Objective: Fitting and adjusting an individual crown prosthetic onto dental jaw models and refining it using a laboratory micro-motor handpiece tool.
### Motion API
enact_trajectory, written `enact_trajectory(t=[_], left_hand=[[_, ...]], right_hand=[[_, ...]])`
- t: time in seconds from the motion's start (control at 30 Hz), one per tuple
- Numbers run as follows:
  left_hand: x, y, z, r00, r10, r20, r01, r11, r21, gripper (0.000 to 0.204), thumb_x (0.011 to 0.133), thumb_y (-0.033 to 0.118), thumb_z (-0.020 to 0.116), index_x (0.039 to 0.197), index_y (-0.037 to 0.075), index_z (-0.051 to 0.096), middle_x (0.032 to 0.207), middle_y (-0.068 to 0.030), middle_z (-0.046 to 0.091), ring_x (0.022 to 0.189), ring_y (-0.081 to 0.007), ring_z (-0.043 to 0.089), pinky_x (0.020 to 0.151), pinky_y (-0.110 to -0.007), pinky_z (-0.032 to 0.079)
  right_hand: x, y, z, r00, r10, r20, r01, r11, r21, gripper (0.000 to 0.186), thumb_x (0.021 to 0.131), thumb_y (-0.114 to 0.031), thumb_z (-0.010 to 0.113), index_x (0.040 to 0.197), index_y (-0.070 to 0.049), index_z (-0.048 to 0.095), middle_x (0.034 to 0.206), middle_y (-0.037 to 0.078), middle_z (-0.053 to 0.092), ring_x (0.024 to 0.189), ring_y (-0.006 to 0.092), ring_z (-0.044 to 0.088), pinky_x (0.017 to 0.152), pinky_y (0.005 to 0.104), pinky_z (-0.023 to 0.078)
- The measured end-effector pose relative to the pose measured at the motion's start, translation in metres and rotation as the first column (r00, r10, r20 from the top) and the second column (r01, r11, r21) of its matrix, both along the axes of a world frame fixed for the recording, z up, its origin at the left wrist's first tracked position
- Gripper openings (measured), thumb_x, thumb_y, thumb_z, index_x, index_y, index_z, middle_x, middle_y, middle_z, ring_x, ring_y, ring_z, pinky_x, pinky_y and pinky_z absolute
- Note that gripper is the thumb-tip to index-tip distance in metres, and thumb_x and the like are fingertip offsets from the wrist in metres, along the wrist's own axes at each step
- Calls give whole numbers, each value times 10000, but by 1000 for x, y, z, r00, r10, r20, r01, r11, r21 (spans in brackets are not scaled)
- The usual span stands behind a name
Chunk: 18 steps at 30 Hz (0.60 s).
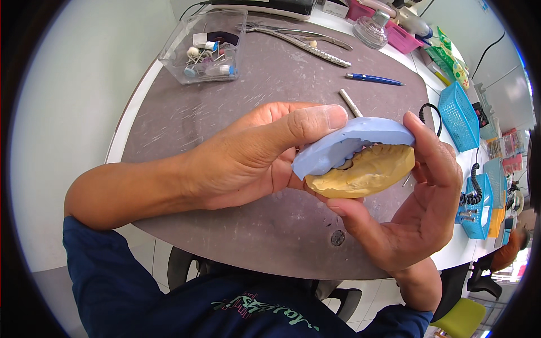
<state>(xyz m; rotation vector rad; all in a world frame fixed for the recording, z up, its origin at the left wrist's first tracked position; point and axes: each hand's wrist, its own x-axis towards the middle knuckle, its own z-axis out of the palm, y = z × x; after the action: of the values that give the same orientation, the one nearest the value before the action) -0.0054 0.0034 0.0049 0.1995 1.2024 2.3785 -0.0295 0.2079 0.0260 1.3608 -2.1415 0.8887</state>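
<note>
Between my two hands, above the grey-brown mat, I hold a pair of dental casts set against each other. The blue cast (360,135) lies on top and the yellow cast (369,172) below it, their teeth meeting along a ragged line. My left hand (276,141) grips the left side, thumb on top of the blue cast, its other fingers partly hidden behind. My right hand (422,197) clasps the right side, with a fingertip on the blue cast and the thumb under the yellow one.
A clear plastic box (169,56) of small rotary bits sits at the far left. Pliers (304,48), a blue pen (375,79) and a metal rod (350,102) lie beyond my hands. A glass bottle (372,31) and blue baskets (459,118) line the back and right.
</note>
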Motion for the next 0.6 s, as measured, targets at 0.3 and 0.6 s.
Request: enact_trajectory(t=[0.3, 0.6], left_hand=[[10, -1, 13, 996, 79, -46, -79, 997, 11, 419, 938, 344, 558, 1159, -11, 532, 1080, -75, 583, 1013, -130, 578, 896, -288, 489], [-1, -6, -4, 987, 48, -154, -38, 997, 66, 336, 909, 350, 610, 987, 23, 618, 854, -1, 573, 754, -27, 507, 631, -182, 406]], right_hand=[[1, 3, -4, 999, 24, 22, -23, 1000, -11, 889, 637, -213, 875, 1307, 48, 353, 1259, 189, 461, 1098, 233, 536, 929, 331, 464], [-1, 2, -9, 998, 60, 21, -59, 997, -43, 883, 618, -159, 883, 1296, 37, 352, 1234, 165, 451, 1086, 221, 522, 927, 326, 445]])
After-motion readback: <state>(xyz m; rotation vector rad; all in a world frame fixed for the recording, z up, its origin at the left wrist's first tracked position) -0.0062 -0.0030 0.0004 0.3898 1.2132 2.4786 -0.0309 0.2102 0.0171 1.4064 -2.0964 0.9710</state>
